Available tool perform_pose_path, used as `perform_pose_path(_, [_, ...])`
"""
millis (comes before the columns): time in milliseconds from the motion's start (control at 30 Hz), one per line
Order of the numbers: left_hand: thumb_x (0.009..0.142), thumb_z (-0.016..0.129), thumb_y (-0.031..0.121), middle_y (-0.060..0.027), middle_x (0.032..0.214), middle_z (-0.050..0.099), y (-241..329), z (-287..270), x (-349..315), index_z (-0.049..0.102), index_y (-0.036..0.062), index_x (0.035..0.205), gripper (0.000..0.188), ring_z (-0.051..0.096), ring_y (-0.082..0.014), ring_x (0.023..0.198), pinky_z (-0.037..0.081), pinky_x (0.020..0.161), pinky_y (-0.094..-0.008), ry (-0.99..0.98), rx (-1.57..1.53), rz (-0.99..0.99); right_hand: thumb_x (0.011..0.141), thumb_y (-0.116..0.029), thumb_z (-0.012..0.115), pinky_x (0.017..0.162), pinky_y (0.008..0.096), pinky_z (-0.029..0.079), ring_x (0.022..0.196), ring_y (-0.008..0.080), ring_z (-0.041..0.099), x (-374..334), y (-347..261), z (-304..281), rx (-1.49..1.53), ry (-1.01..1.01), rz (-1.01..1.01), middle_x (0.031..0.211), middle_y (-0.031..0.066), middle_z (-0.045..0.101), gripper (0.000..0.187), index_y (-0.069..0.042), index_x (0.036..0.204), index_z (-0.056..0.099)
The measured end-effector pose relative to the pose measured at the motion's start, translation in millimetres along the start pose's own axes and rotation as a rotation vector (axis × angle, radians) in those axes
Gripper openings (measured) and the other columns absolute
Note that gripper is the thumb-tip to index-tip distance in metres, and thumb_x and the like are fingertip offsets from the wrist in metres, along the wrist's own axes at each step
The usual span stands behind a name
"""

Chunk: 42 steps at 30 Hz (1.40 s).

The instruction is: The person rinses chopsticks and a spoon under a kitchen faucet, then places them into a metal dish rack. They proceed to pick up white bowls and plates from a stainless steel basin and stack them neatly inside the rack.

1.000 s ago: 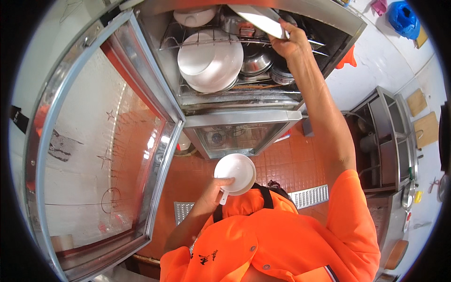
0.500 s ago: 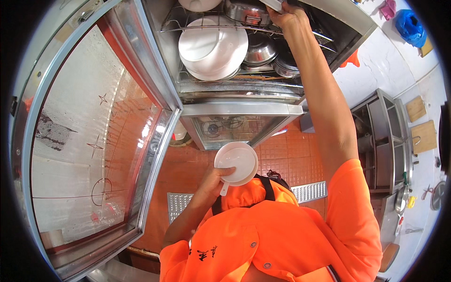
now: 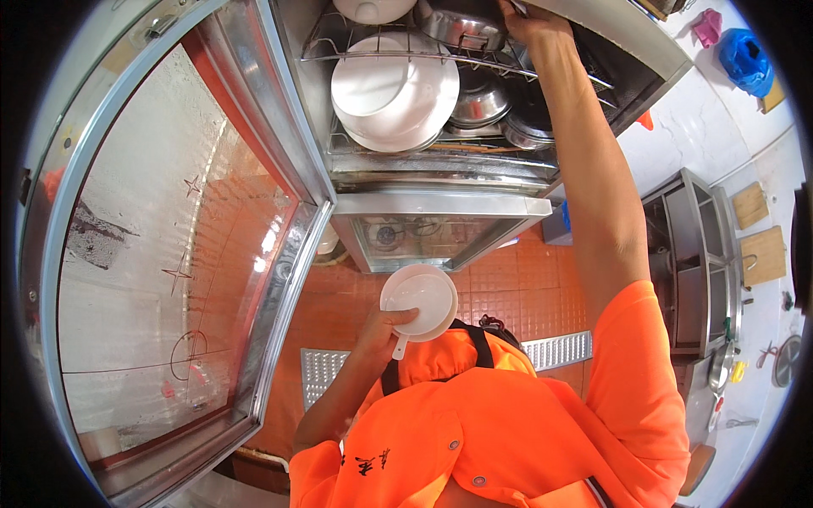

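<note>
Low in front of my body, my left hand grips a white bowl, with the thumb pressed inside it. A second rim shows beneath, so the bowls look stacked, and a short white handle juts out below. My right hand reaches into the cabinet's upper rack at the top edge, fingers curled around a pale-edged thing mostly out of view. Beside it on the wire rack sits a metal pan. Below are a large white bowl and several metal bowls.
A glass cabinet door stands swung out on the left. A lower glass door juts out below the shelves. To the right are a metal shelf unit, hanging cutting boards and a blue bag.
My right hand has moved slightly right and farther into the upper rack, and the pale thing in it is now mostly hidden. My left hand keeps hold of the bowl.
</note>
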<state>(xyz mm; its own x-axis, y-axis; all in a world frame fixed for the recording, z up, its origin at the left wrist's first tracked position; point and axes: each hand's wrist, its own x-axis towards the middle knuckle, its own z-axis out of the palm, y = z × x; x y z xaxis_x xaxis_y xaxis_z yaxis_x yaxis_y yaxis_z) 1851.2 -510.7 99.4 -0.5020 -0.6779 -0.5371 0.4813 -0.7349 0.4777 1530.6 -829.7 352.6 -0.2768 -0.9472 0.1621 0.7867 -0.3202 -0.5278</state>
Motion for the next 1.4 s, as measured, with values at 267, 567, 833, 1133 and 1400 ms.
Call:
perform_pose_path(267, [0.08, 0.061, -0.007, -0.0169, 0.113, 0.06, -1, -4, 0, 0.047, -0.0051, 0.123, 0.046, 0.061, -0.0262, 0.102, 0.05, 0.091, -0.0368, 0.013, 0.017, 0.028, 0.095, -0.016, 0.042, 0.074, 0.0437, 0.057, 0.084, 0.0281, 0.066, 0, 1, 3, -0.045, -0.073, 0.03, 0.093, 0.0128, 0.067, 0.022, -0.005, 0.104, 0.059])
perform_pose_path(567, [0.079, 0.062, -0.005, -0.0146, 0.115, 0.059, -4, 1, -1, 0.047, -0.003, 0.125, 0.048, 0.059, -0.0254, 0.106, 0.048, 0.093, -0.0364, -0.003, 0.01, 0.019, 0.095, -0.01, 0.038, 0.065, 0.0394, 0.06, 0.078, 0.0311, 0.067, -16, 11, -15, -0.124, 0.064, 0.132, 0.09, 0.0166, 0.067, 0.023, 0.0, 0.101, 0.058])
perform_pose_path(833, [0.078, 0.061, -0.005, -0.0145, 0.115, 0.058, -14, -6, 3, 0.047, -0.0025, 0.125, 0.048, 0.057, -0.0256, 0.108, 0.046, 0.094, -0.037, 0.029, 0.009, 0.009, 0.098, -0.014, 0.032, 0.049, 0.0328, 0.054, 0.057, 0.0242, 0.058, -23, 21, -20, -0.05, 0.004, 0.132, 0.075, 0.0156, 0.061, 0.025, -0.003, 0.102, 0.053])
perform_pose_path(1133, [0.079, 0.062, -0.004, -0.0147, 0.116, 0.057, -11, 3, -3, 0.047, -0.0036, 0.124, 0.048, 0.057, -0.0258, 0.108, 0.046, 0.094, -0.0373, 0.063, 0.017, -0.039, 0.093, -0.02, 0.034, 0.06, 0.0425, 0.058, 0.077, 0.0371, 0.064, -35, 18, -27, -0.135, -0.003, 0.084, 0.092, 0.0241, 0.061, 0.028, 0.002, 0.103, 0.049])
perform_pose_path(1400, [0.083, 0.06, 0.003, -0.0133, 0.114, 0.059, 2, 17, -10, 0.048, -0.0041, 0.125, 0.044, 0.058, -0.0236, 0.106, 0.047, 0.092, -0.0347, 0.002, 0.121, 0.012, 0.088, -0.007, 0.035, 0.065, 0.0439, 0.06, 0.082, 0.0421, 0.064, -58, 19, -13, -0.134, 0.09, 0.087, 0.095, 0.0309, 0.059, 0.021, 0.008, 0.096, 0.046])
